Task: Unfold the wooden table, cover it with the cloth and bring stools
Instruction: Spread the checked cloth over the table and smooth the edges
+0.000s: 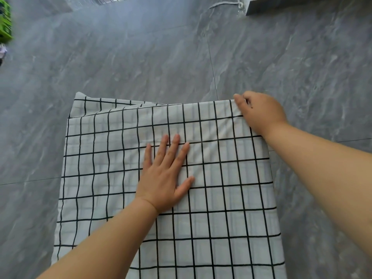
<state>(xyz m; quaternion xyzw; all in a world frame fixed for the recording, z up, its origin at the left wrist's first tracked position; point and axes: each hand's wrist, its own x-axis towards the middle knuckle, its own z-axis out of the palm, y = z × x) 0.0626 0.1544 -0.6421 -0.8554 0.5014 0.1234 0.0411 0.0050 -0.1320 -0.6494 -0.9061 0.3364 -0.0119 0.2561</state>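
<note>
White cloth with black grid lines (221, 198) lies spread over counter, which I can't see beneath; long axis looks to run away from me. Far-right corner sits in my right hand (259, 111), fingers curled, pinching edge there. Flat mid-cloth: my left hand (167, 174), fingers straight, pressing down. Far-left corner looks doubled over; left hand nearer it, so I judge next tug goes there. Grey marbled tile floor (141, 57) all round.
</note>
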